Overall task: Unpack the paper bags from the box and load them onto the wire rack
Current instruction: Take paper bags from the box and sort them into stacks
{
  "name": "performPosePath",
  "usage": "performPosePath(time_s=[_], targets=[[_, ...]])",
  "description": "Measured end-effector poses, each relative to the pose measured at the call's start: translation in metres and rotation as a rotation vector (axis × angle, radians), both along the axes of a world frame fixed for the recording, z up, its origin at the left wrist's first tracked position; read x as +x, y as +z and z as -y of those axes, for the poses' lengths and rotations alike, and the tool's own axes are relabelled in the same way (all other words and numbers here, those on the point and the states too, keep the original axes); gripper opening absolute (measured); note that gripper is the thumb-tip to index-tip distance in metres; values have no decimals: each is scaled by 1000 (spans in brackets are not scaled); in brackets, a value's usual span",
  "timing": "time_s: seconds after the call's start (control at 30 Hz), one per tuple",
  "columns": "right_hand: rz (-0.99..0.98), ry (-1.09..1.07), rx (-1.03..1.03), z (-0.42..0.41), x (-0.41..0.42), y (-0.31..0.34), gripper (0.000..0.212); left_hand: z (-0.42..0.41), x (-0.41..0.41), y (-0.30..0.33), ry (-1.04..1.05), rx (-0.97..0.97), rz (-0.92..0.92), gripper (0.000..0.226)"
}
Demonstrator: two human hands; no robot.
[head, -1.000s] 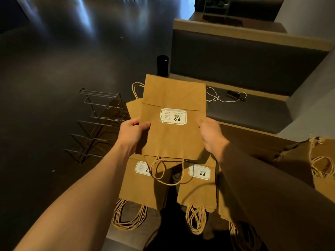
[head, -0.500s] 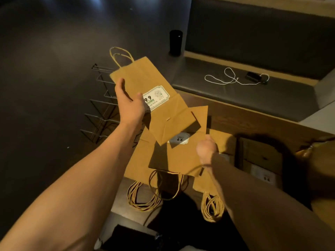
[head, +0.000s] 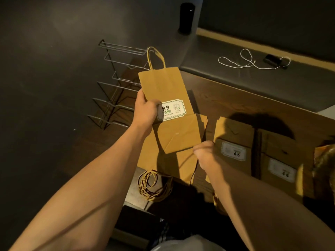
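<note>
Seen from the head camera, a person's left hand (head: 146, 113) is gripping a flat brown paper bag (head: 163, 91) by its left edge, thumb on the label, holding it beside the wire rack (head: 116, 84) with handles pointing away. The right hand (head: 204, 151) is hanging blurred over the bag stacks (head: 233, 134) on the wooden table (head: 272, 105), so whether it grasps anything cannot be told. The bag's folded base is flopping open and could snag on a wire tier.

Bare dark floor left of the wire rack (head: 116, 91) (its tiers open), bag stacks (head: 235, 142) crowding the right.
</note>
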State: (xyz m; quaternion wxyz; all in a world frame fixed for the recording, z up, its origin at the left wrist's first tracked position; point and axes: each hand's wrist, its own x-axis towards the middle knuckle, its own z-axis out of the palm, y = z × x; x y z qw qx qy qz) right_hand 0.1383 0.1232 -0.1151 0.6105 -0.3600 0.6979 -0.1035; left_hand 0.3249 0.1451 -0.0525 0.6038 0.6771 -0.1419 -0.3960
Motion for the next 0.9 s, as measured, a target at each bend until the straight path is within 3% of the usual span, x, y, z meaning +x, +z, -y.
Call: performPosePath(time_s=[0.1, 0.23, 0.3, 0.37, 0.43, 0.5, 0.57, 0.6, 0.67, 0.7, 0.73, 0.8, 0.87, 0.9], targets=[[96, -247, -74, 19, -5, 13, 18, 6, -3, 1, 85, -19, -125, 43], [548, -353, 128, 39, -18, 38, 61, 22, -23, 7, 237, -147, -264, 38], [664, -319, 138, 42, -27, 53, 47, 30, -40, 9, 279, -199, -333, 36], [591, -289, 93, 44, -33, 59, 10, 39, -58, 4, 257, -166, -380, 37], [432, -271, 2, 48, -46, 59, 32, 44, -72, -1, 257, -55, -344, 44], [292, -232, -118, 51, -63, 60, 27, 45, -79, -2, 339, 74, -221, 61], [189, -251, -229, 56, -88, 65, 16, 43, -87, 4, 326, 244, 55, 87], [126, -217, -275, 60, -100, 64, 16, 41, -89, 8, 220, 353, 273, 95], [56, -157, -321, 68, -117, 64, 27, 39, -94, 14, -105, 486, 705, 88], [66, -146, -304, 72, -121, 66, 32, 39, -100, 17, -295, 491, 852, 81], [69, -108, -276, 75, -125, 69, 34, 41, -106, 20, -498, 457, 887, 79], [120, -72, -193, 80, -129, 71, 31, 44, -120, 25, -866, 344, 562, 77], [127, -26, -227, 85, -135, 78, 25, 41, -131, 26, -1073, 301, 256, 51], [109, 2, -241, 87, -138, 83, 22, 41, -131, 23, -1122, 302, 216, 36]])
